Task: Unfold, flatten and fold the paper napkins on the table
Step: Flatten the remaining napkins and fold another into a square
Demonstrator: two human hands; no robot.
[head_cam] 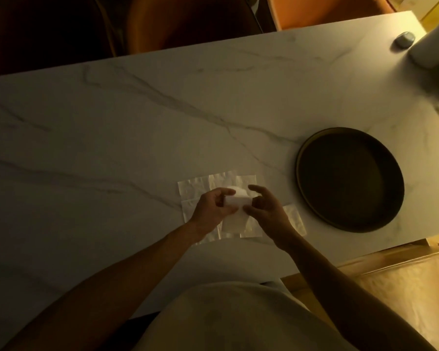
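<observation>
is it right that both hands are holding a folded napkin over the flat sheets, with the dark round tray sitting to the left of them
Not quite. The head view shows the left hand and right hand holding the folded napkin over the flat sheets, but the dark round tray sits to their right, not their left, on the marble table.

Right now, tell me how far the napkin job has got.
Done, by the look of it: several napkins lie unfolded and flat on the marble table. In hand: the left hand and right hand pinch a small white folded napkin above them. Left: finishing that fold, then folding the flat sheets. The dark round tray beside them holds nothing.
</observation>
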